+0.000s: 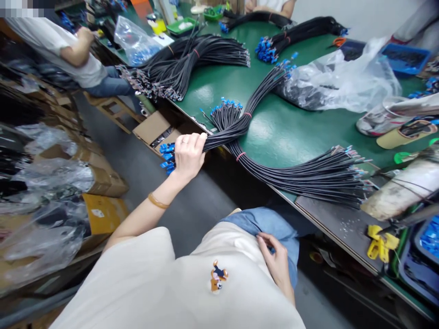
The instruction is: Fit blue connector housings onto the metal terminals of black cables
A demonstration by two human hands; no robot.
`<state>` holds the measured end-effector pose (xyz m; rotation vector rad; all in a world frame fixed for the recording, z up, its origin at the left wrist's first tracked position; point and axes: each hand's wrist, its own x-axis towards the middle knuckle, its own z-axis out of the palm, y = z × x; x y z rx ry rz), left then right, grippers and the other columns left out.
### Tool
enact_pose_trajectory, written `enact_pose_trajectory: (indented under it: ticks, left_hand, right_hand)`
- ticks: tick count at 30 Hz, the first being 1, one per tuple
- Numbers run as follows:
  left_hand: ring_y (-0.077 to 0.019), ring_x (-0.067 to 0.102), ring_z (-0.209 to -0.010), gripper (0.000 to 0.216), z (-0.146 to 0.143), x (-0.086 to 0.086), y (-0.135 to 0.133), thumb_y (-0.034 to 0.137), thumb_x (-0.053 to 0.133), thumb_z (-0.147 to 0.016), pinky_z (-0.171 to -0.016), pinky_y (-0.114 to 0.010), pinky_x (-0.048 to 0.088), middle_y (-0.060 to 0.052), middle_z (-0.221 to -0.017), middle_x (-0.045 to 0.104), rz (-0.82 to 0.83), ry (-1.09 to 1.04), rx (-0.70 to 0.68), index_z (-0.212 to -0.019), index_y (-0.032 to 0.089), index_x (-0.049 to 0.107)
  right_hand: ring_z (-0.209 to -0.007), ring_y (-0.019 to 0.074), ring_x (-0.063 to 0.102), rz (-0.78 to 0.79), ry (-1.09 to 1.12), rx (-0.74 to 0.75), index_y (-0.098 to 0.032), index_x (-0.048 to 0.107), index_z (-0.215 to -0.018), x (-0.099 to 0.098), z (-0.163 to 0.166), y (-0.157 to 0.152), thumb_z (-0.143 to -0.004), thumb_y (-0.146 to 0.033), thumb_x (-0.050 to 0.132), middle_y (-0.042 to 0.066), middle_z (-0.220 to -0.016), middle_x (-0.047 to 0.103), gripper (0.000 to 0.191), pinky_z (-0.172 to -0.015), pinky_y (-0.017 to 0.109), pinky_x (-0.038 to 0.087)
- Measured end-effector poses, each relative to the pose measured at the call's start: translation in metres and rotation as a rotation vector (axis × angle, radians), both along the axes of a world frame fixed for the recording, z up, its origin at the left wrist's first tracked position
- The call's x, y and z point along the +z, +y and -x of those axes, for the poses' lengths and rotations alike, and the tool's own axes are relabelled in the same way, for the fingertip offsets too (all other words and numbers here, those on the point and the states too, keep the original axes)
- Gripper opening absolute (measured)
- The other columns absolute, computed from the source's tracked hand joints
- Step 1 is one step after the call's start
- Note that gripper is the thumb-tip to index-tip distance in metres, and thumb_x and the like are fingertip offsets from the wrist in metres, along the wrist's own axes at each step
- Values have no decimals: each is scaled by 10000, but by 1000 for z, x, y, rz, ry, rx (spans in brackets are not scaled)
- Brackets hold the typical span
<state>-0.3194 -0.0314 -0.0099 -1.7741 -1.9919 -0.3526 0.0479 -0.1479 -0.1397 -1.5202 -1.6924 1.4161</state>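
Observation:
My left hand (190,155) is closed around a bundle of black cables (233,129), near an end with blue connectors (167,157) that stick out past the table edge. This bundle crosses over another bundle of black cables (291,173), tied with a red band and lying along the table's front edge. More blue-tipped ends (226,108) stand up behind the crossing. Down at my lap, my right hand (277,262) rests by the blue jeans, thumb and index fingertips close together. A small patch of blue shows between them; I cannot tell what it is.
Bundles of black cables (212,50) lie farther back on the green table (270,132). A clear plastic bag (339,82), a blue tray (406,59) and a yellow tool (382,242) are at right. Cardboard boxes (106,178) stand at left. A co-worker (82,64) sits beyond.

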Motion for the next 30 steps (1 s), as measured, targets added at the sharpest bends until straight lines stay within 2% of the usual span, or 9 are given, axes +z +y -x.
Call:
enact_pose_trajectory:
  ticks: [5,8,12,14,17,21,24,26,30]
  left_hand:
    - [-339,601,-1092,475,-13,23,-4,275,553,-856,-984,-485,432,-171,-1172,650,111,-22,12,-1312,138,543]
    - [-333,633,-1089,561,-11,34,-8,377,619,-825,-935,-444,488,-146,-1182,671,244,-227,30,-1337,167,528]
    - [-282,689,-949,498,12,36,-1,540,685,-738,-878,-418,536,-91,-1021,740,496,-855,-132,-1089,188,695]
    - [-253,702,-866,448,22,27,5,498,757,-670,-823,-397,560,-99,-967,751,663,-1279,-187,-967,165,727]
    - [-222,708,-781,361,23,3,11,339,850,-564,-758,-369,576,-101,-857,752,788,-1695,-197,-842,143,729]
    - [-161,685,-731,348,0,-29,4,268,870,-529,-717,-312,566,-58,-822,731,617,-1978,-105,-805,142,699]
    - [-149,673,-788,409,-17,-40,-7,307,858,-565,-751,-297,552,-43,-886,716,405,-1993,-35,-894,149,671]
    - [-155,664,-871,464,-23,-43,-14,330,853,-581,-808,-296,540,-36,-956,703,218,-1917,-16,-954,161,633]
    - [-175,625,-1083,560,-30,-52,-21,349,854,-584,-947,-287,497,-30,-1103,677,-33,-1784,-16,-1037,186,568]
  right_hand:
    - [-902,199,706,-9,26,-4,-197,724,-967,-1,1,3,-864,-472,585,74,-996,749,324,-849,305,554]
    - [-886,207,711,-26,40,-14,-188,731,-954,0,1,7,-858,-466,591,85,-984,753,326,-825,309,564]
    - [-860,216,717,-19,50,-6,-174,733,-935,2,2,12,-859,-464,587,96,-961,759,333,-806,329,571]
    - [-853,220,721,-4,65,12,-170,730,-937,6,5,16,-868,-466,574,99,-948,761,341,-802,340,573]
    - [-854,218,723,13,109,50,-172,723,-950,15,18,30,-876,-473,564,94,-923,762,348,-817,348,571]
    - [-1020,210,682,-47,160,48,-208,707,-1044,34,53,67,-868,-475,589,85,-1088,732,341,-908,339,540]
    - [-1087,201,661,-169,288,26,-211,672,-1140,48,85,101,-888,-470,567,98,-1191,693,376,-939,338,527]
    - [-1103,190,661,-140,379,72,-207,659,-1177,56,107,119,-881,-489,573,94,-1232,683,418,-951,329,521]
    - [-831,165,690,-67,335,247,-159,718,-1032,61,142,136,-785,-492,686,55,-932,749,416,-789,286,529]
